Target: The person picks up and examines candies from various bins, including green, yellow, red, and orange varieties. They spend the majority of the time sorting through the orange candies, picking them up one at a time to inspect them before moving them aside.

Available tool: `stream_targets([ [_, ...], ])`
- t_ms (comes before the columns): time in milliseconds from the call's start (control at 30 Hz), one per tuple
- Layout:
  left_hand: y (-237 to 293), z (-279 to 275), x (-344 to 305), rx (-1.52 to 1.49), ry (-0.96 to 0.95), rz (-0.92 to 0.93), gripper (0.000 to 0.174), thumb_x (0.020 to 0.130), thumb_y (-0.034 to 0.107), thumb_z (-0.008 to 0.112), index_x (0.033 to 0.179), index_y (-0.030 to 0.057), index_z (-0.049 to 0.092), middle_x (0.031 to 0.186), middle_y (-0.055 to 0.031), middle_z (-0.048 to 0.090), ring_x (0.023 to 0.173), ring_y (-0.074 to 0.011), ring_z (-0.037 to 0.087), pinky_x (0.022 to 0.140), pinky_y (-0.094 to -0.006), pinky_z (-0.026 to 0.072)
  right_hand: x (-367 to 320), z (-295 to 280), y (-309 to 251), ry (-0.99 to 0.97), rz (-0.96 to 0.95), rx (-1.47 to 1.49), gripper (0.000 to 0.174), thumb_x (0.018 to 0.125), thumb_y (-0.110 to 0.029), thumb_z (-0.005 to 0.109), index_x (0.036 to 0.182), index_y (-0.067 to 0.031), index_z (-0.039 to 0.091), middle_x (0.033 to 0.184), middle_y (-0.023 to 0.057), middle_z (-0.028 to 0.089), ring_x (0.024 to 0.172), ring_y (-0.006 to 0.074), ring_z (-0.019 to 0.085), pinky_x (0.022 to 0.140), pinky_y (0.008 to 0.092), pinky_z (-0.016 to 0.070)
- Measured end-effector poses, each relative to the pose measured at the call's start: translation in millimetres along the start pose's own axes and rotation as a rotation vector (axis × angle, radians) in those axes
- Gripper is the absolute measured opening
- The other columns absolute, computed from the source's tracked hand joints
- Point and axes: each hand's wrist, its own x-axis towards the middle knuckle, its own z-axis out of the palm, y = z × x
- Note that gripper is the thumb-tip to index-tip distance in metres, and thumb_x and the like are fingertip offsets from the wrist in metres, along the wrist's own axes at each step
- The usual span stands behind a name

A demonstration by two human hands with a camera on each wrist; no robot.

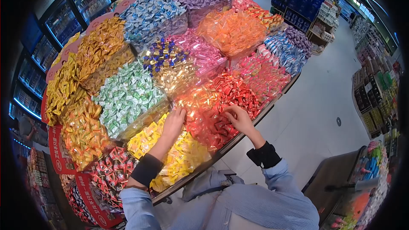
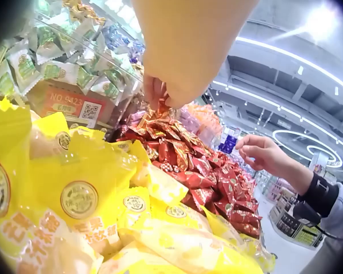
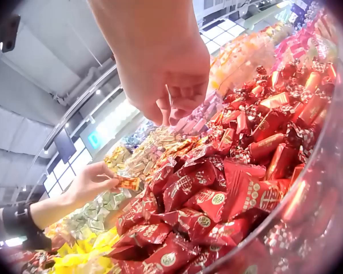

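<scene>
My left hand (image 1: 174, 122) is over the orange-gold wrapped candies (image 1: 194, 98) near the middle of the display. Between its thumb and fingers it pinches one small orange-gold wrapped candy (image 3: 129, 183), clearest in the right wrist view. My right hand (image 1: 240, 119) hovers above the red wrapped candies (image 3: 188, 197), its fingers loosely bent and nothing visible in them. Seen from the left wrist, the right hand (image 2: 267, 155) hangs over the right side of the red pile. Yellow wrapped candies (image 2: 91, 188) lie below my left forearm.
Green-and-white candies (image 1: 130, 96) fill a clear bin to the left, fronted by a price card (image 2: 68, 105). Other bins rise behind, including orange candies (image 1: 232, 30). A dark display edge (image 1: 221, 155) runs along my side. Shop floor (image 1: 306, 115) lies to the right.
</scene>
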Motion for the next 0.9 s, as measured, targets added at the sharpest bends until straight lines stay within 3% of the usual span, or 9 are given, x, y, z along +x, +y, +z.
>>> stream_targets([
  [100,4,5,-4,0.006,-0.166,-0.044,0.029,0.067,-0.004,0.055,0.094,0.0,0.048,0.092,-0.0142,0.052,0.082,-0.0294,0.057,0.07,-0.0361,0.0471,-17,6,8,0.025,0.065,0.132,0.02,0.082,-0.015,0.057,0.1,-0.0065,0.058,0.082,0.0095,0.059,0.065,0.0188,0.057,0.06,0.0313,0.0457],
  [133,3,7,-5,-0.042,-0.119,-0.048,0.023,0.07,-0.001,0.054,0.092,0.0,0.049,0.092,-0.0151,0.054,0.081,-0.0306,0.057,0.069,-0.0379,0.0472,-23,6,3,-0.008,0.208,0.138,0.021,0.082,-0.015,0.056,0.101,-0.0065,0.058,0.082,0.0095,0.06,0.065,0.0183,0.057,0.06,0.0311,0.0461],
  [233,4,7,-8,-0.123,-0.095,-0.066,0.015,0.074,0.005,0.054,0.088,-0.0007,0.052,0.093,-0.018,0.056,0.078,-0.0328,0.058,0.068,-0.0404,0.0475,-36,5,-1,0.013,0.188,0.174,0.02,0.083,-0.012,0.054,0.102,-0.0064,0.058,0.084,0.009,0.059,0.069,0.0189,0.058,0.062,0.0294,0.0469],
  [333,8,3,-14,-0.121,-0.235,-0.128,0.023,0.075,0.01,0.055,0.094,-0.0027,0.054,0.102,-0.0203,0.056,0.084,-0.0319,0.059,0.076,-0.0391,0.0457,-46,10,1,0.085,0.096,0.256,0.016,0.083,-0.004,0.056,0.1,-0.0032,0.056,0.081,0.0012,0.059,0.068,0.0059,0.053,0.056,0.0196,0.0414],
  [467,11,17,-28,-0.02,-0.187,-0.112,0.036,0.074,0.014,0.057,0.105,-0.0042,0.053,0.108,-0.0195,0.055,0.101,-0.0291,0.054,0.086,-0.0397,0.0409,-61,21,14,0.095,0.113,0.335,0.017,0.084,-0.004,0.055,0.1,-0.0034,0.056,0.084,0.0021,0.059,0.071,0.0063,0.054,0.058,0.0197,0.0424],
  [533,13,13,-29,-0.022,-0.172,-0.095,0.035,0.074,0.014,0.057,0.105,-0.0033,0.053,0.109,-0.0187,0.055,0.102,-0.0291,0.053,0.086,-0.0395,0.0404,-65,28,19,0.127,0.071,0.352,0.017,0.084,-0.004,0.055,0.1,-0.0036,0.056,0.085,0.0025,0.059,0.071,0.0065,0.054,0.06,0.0196,0.0427],
  [667,12,2,-30,-0.077,-0.213,-0.113,0.038,0.075,0.016,0.06,0.109,-0.0011,0.053,0.117,-0.0198,0.051,0.105,-0.0315,0.051,0.089,-0.041,0.0396,-84,10,-10,0.091,0.226,0.275,0.017,0.084,-0.008,0.054,0.101,-0.0037,0.056,0.087,0.0056,0.061,0.073,0.0128,0.058,0.062,0.0265,0.0457],
  [833,29,-36,-50,-0.046,0.019,-0.098,0.039,0.077,0.017,0.06,0.111,0.0001,0.051,0.116,-0.0182,0.051,0.111,-0.0324,0.045,0.095,-0.043,0.0327,-106,12,-20,0.181,0.172,0.276,0.016,0.085,-0.006,0.054,0.101,-0.0054,0.055,0.078,-0.0012,0.056,0.063,0.005,0.048,0.053,0.0188,0.0374],
  [900,44,-60,-66,-0.056,0.107,-0.103,0.038,0.078,0.017,0.06,0.11,-0.0002,0.051,0.115,-0.0182,0.051,0.111,-0.0326,0.045,0.096,-0.0428,0.0318,-118,12,-26,0.136,0.271,0.407,0.017,0.086,-0.008,0.053,0.103,-0.0051,0.054,0.081,0.0009,0.058,0.068,0.0065,0.052,0.058,0.0206,0.0409],
])
